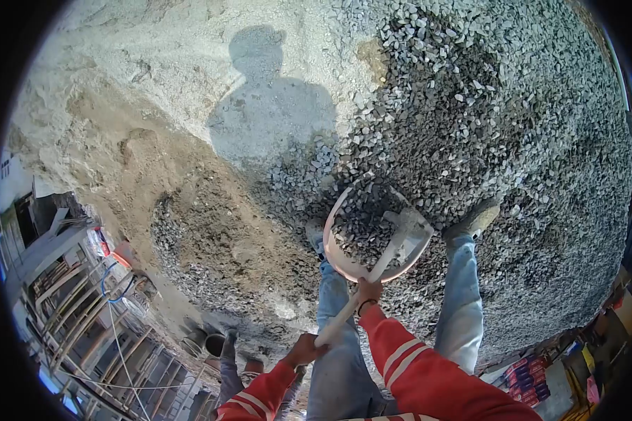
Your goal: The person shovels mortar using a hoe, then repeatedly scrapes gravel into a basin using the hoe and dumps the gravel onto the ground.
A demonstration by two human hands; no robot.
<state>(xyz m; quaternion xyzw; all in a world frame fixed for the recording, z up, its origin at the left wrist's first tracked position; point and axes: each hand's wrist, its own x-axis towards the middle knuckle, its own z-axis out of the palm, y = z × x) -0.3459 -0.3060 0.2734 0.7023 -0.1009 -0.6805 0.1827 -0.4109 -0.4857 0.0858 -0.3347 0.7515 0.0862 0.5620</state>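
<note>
"While two red sleeves (407,358) reach forward, what are the hands doing?"

"Both are wrapped firmly round one pale handle (343,320). The left hand (305,350) has it close to the near end. The right hand (370,290) is closed on it farther along, by the tub's near edge, with a dark band (366,304) at the wrist."

"And the tool's other end?"

"Its pale head (404,226) sits inside the tub (338,261), toward the right edge, against dark gravel (365,224). Shovel or hoe, I cannot tell."

"Where is the tub itself?"

"On the stony ground, between the person's feet. The left shoe (316,230) is just beside the tub's left edge; the right shoe (479,220) is near its right edge."

"What lies around it?"

"A broad gravel bed (562,203), with a darker patch (446,126) beyond the tub's far edge. Brown sand (182,165) runs along the bed's left edge, and a shadow (270,105) of head and shoulders falls on pale ground past it."

"Anything farther off?"

"Over to the left, another person's leg (229,368) stands near a dark bucket (215,343). Timber framing (74,309) rises past the sand's outer edge. Red and purple packs (528,380) are stacked off the gravel bed's near right corner."
</note>
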